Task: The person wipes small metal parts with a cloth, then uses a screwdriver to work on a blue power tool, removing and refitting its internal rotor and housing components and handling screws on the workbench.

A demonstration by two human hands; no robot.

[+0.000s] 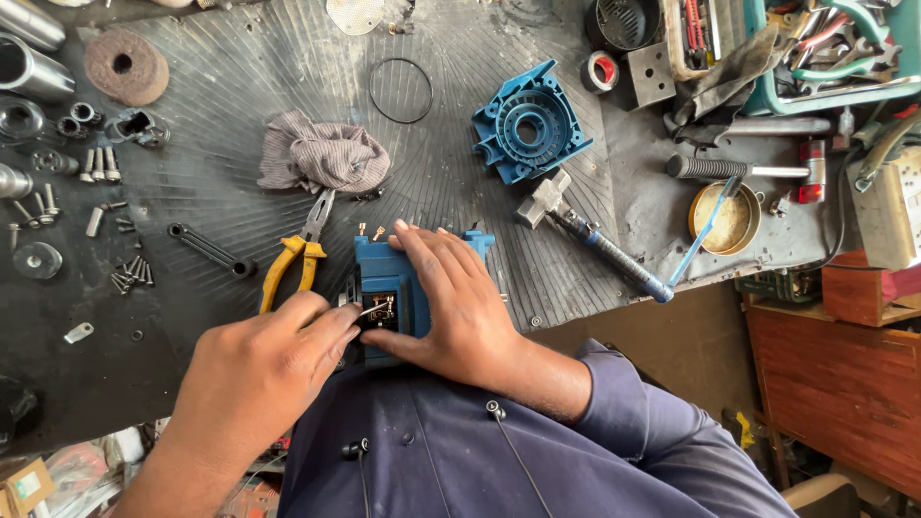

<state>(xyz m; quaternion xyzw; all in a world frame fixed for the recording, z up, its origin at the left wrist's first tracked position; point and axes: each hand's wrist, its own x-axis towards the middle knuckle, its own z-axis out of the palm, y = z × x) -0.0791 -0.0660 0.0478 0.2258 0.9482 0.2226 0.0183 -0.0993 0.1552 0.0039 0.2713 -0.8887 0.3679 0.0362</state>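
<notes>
- Gripping a blue plastic housing (389, 288) at the table's (240, 86) near edge, the right hand (451, 307) wraps its fingers over the boxy shell.
- The left hand's (259, 374) fingers pinch at brass contacts in the housing's dark opening.
- Yellow-handled pliers (297, 254) lie just left, below a crumpled striped rag (321, 153).
- A round, ribbed blue casting (530, 123) sits beyond, on the dark ridged mat.

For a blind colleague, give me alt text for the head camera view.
Two hands, left and right, grip a blue power tool housing at a dark workbench's edge. Yellow-handled pliers, a rag and a hammer lie nearby.
</notes>
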